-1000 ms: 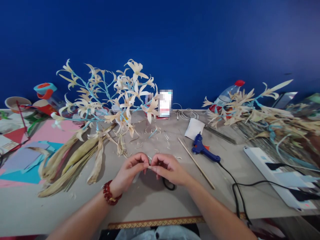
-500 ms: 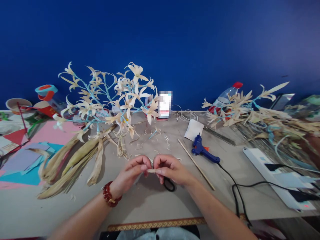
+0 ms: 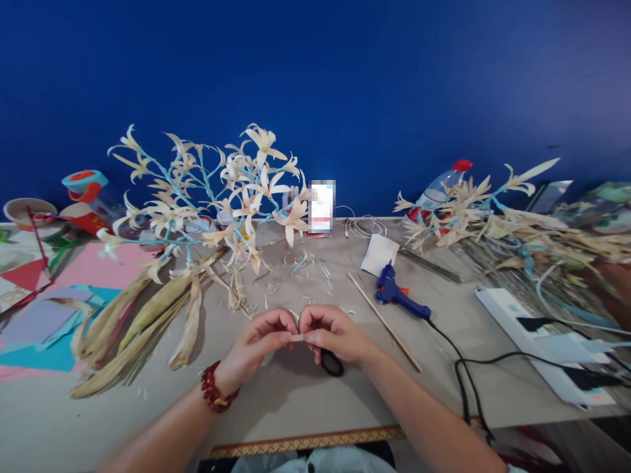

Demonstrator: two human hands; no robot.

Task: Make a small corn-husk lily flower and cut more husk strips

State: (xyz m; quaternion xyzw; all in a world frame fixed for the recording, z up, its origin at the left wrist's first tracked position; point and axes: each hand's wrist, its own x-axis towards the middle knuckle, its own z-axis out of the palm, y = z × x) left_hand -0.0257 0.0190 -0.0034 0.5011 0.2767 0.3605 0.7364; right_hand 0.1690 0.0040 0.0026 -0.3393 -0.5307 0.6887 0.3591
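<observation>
Between both thumbs and fingertips is a small pale strip [image 3: 297, 338], which looks like dried corn husk. My left hand [image 3: 269, 333], with a red bead bracelet [image 3: 217, 389] at the wrist, pinches its left end. The right end sits in the pinch of my right hand [image 3: 335, 334]. Most of the strip is covered by the fingers. Under my right hand lies a pair of scissors, its black handle loop [image 3: 332, 363] showing and the rest largely hidden. Beyond the hands, husk scraps [image 3: 270, 289] are scattered on the table [image 3: 276, 401].
Husk flowers on blue stems [image 3: 197, 197] stand at the back left. Dried husks [image 3: 148, 315] and coloured paper [image 3: 44, 322] lie left. To the right are a wooden stick [image 3: 384, 322], a blue glue gun [image 3: 399, 295], a power strip [image 3: 522, 341] and more husk flowers [image 3: 463, 210].
My left thumb has slid slightly right along the strip, closer to my right thumb, so less of the strip shows. The whole view has shifted a little.
</observation>
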